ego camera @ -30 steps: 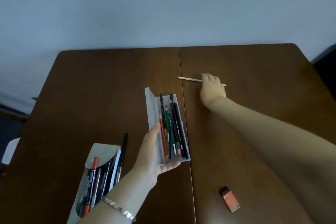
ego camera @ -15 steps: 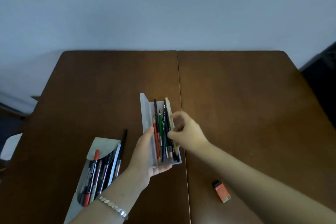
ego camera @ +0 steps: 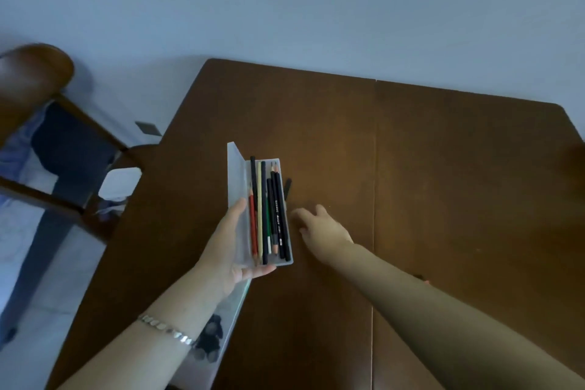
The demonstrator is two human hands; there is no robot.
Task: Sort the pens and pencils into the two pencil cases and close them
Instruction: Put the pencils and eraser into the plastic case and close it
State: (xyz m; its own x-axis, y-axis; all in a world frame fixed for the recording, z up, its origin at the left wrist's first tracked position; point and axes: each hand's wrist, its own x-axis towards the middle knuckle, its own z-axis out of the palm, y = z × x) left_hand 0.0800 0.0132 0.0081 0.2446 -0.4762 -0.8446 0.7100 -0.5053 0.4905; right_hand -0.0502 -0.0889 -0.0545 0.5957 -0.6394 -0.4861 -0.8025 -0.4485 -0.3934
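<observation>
My left hand (ego camera: 225, 248) holds an open translucent pencil case (ego camera: 235, 174) from below, lid standing up on its left side. Several pencils (ego camera: 269, 218) lie in it: red, pale wood, green and black ones. My right hand (ego camera: 323, 226) hovers just right of the case, low over the table, fingers apart and empty. A black pen (ego camera: 287, 186) lies on the table beyond those fingers, partly hidden behind the case. The second pencil case (ego camera: 223, 321) lies under my left forearm, its contents blurred.
The brown wooden table (ego camera: 443, 168) has a seam down its middle. A small eraser (ego camera: 422, 278) peeks out from behind my right forearm. A wooden chair (ego camera: 47, 98) stands at the left, beside the table's left edge.
My right hand let go of the pale wooden pencil inside the case and moved out to the case's right side. The view has swung left, and the held case now sits above the second case.
</observation>
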